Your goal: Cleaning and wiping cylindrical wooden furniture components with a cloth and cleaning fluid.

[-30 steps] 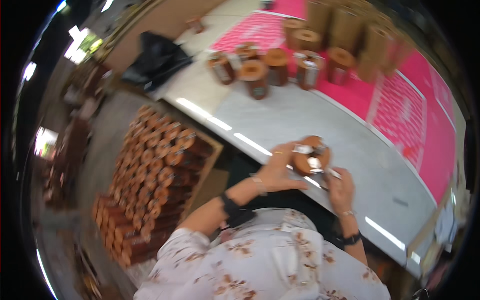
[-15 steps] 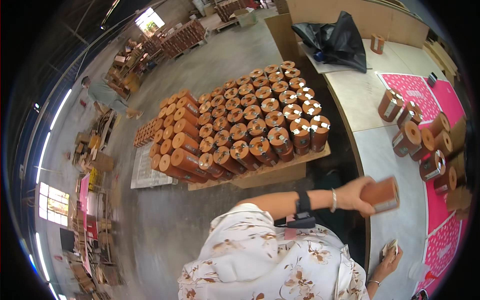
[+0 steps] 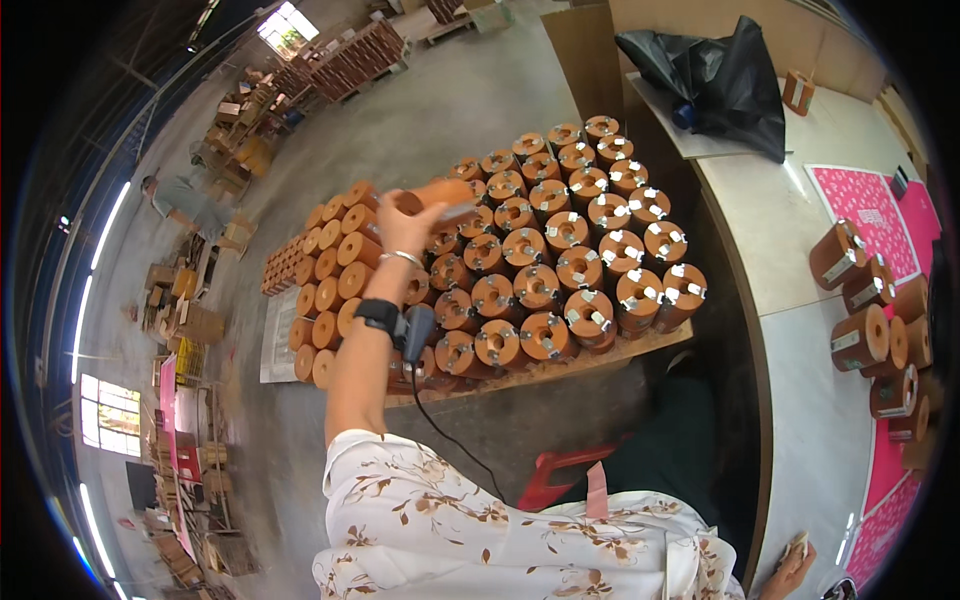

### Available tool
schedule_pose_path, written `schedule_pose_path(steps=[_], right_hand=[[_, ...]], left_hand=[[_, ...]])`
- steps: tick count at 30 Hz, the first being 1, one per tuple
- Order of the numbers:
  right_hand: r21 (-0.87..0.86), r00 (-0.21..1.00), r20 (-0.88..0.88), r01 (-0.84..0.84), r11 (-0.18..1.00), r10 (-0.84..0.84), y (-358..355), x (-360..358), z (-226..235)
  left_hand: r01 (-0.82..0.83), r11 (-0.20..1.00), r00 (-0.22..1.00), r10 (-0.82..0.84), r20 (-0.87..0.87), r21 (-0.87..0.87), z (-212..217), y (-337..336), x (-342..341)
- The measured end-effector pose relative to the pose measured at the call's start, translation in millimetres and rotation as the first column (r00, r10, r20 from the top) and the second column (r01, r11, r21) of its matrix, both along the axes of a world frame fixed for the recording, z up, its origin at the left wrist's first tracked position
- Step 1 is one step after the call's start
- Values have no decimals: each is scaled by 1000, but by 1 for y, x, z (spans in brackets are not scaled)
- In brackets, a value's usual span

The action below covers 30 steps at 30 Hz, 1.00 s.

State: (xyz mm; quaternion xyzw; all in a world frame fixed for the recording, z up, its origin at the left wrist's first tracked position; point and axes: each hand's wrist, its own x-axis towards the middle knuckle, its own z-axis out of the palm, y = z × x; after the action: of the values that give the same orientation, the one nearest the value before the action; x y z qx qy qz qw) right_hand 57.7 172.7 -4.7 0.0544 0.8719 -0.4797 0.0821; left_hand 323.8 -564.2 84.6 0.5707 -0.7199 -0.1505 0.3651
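Note:
My left hand (image 3: 408, 228) is stretched out over the far left part of a pallet load, its fingers wrapped round a brown cylinder (image 3: 440, 192) that lies tilted on its side with a pale label strip. Just below it stand rows of like brown cylinders (image 3: 537, 286), each with a centre hole and shiny tabs on top. Left of the hand, plain-ended cylinders (image 3: 355, 250) are stacked close together. Low at the right, my right hand (image 3: 788, 575) rests on the grey tabletop (image 3: 810, 430), fingers closed on a small pale folded piece, perhaps cloth (image 3: 798, 545).
More brown cylinders (image 3: 860, 338) stand at the table's right side by pink printed sheets (image 3: 865, 215). A black plastic bag (image 3: 720, 90) lies at the table's far end. A red stool (image 3: 550, 478) is beside me. Another person (image 3: 185, 205) bends at the far left.
My left hand has swung from above the table leftward to the pallet, carrying the brown cylinder. My right hand stays at the table, lower in the picture. The view has shifted.

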Motion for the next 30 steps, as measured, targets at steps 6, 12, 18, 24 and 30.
schedule_pose_path(steps=[6, 12, 18, 24, 30], right_hand=[[590, 986, 5, -137, 796, 166, 23, -17, 2], [156, 991, 100, -102, 982, 87, -25, -15, 62], [671, 981, 88, -186, 718, 171, -5, -27, 28], [641, 977, 123, -213, 737, 176, 7, -34, 22], [715, 984, 78, -167, 679, 161, -8, -34, 24]], left_hand=[[-102, 986, 905, 146, 400, -128, -7, -106, 26], [-54, 982, 770, 156, 619, -180, -33, -174, 41], [-11, 984, 783, 118, 611, -176, -54, -210, 47], [-41, 994, 744, 97, 661, -99, -56, -224, 48], [-87, 994, 717, 108, 689, -66, -54, -227, 53]])
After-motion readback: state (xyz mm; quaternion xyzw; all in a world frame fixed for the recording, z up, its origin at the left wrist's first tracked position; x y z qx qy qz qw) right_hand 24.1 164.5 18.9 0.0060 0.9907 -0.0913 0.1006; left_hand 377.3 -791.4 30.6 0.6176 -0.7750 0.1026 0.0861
